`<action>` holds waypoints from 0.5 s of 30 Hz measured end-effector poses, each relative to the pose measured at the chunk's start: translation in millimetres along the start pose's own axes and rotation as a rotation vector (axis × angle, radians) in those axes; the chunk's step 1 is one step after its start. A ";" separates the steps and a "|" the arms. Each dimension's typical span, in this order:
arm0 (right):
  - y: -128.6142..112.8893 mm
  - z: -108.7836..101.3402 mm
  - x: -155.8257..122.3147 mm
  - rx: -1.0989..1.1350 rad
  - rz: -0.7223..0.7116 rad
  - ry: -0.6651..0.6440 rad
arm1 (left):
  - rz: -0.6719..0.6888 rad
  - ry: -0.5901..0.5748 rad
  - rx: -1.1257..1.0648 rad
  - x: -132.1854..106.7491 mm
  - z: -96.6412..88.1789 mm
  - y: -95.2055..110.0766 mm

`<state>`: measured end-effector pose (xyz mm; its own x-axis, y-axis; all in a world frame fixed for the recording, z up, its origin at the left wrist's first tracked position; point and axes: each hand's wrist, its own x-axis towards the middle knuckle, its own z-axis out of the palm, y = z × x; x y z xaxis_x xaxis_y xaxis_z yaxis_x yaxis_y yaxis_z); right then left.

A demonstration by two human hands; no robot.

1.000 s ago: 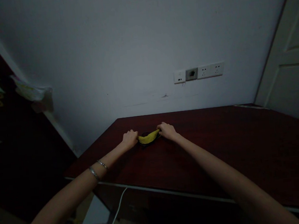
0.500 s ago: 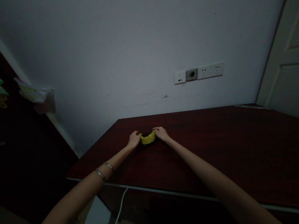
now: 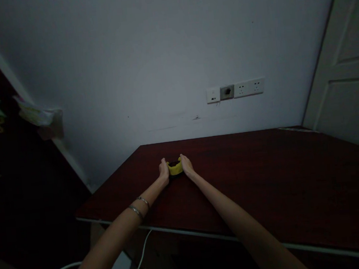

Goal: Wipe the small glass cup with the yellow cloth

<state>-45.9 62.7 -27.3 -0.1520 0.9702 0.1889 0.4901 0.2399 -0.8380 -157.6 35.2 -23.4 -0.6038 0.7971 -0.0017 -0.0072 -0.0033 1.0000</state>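
Note:
A small, soft-looking yellow curved piece (image 3: pixel 175 169) sits on the dark red tabletop, bent round a dark middle; its exact kind is too dim to make out. My left hand (image 3: pixel 164 170) presses its palm side against the left end, fingers pointing up and away. On the opposite end rests my right hand (image 3: pixel 186 166), palm turned inward, fingers fairly straight. Between the two palms the yellow piece is clasped. Two silvery bangles (image 3: pixel 139 207) circle my left forearm.
The wooden table (image 3: pixel 266 177) runs back to a pale wall with sockets (image 3: pixel 235 90). A white door (image 3: pixel 348 76) stands at right. Bags (image 3: pixel 40 118) hang at left. A white cable (image 3: pixel 143 250) drops below the table's front edge.
My hands have moved closer together, from pinching the ends to palms along the sides. The yellow piece is now narrower and more tightly curved. The view has shifted slightly.

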 end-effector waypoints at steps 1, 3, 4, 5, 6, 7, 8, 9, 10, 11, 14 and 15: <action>-0.5 1.4 -0.2 0.015 0.015 0.006 | -0.003 0.010 -0.012 0.2 0.6 -0.4; -1.2 3.3 -0.3 0.035 0.038 0.009 | -0.008 0.024 -0.038 0.2 1.7 -1.5; -1.3 3.9 -0.2 0.042 0.045 0.008 | -0.012 0.026 -0.053 0.0 2.4 -2.3; -1.5 4.4 0.0 0.046 0.051 0.007 | -0.017 0.026 -0.069 -0.3 3.1 -3.0; -1.6 4.8 0.3 0.048 0.057 0.006 | -0.021 0.024 -0.085 -0.7 3.9 -3.7; -1.7 5.3 0.7 0.048 0.062 0.005 | -0.026 0.020 -0.102 -1.1 4.6 -4.3; -1.7 5.8 1.1 0.047 0.067 0.004 | -0.029 0.015 -0.120 -1.5 5.2 -4.8; -1.8 6.5 1.4 0.044 0.071 0.003 | -0.031 0.011 -0.138 -1.8 5.6 -5.0; -1.8 7.2 1.7 0.040 0.074 0.004 | -0.032 0.008 -0.155 -2.0 5.9 -5.2; -1.7 7.9 1.8 0.035 0.075 0.006 | -0.032 0.006 -0.172 -2.2 6.1 -5.2; -1.4 8.7 1.0 0.023 0.076 0.021 | -0.036 -0.002 -0.215 -2.5 7.0 -4.7; -1.2 7.9 0.4 0.020 0.078 0.028 | -0.040 -0.008 -0.226 -2.9 7.9 -4.3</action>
<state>-53.3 62.5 -30.3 -0.0901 0.9865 0.1370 0.4822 0.1636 -0.8607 -149.6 37.7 -27.6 -0.5928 0.8043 -0.0399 -0.2099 -0.1064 0.9719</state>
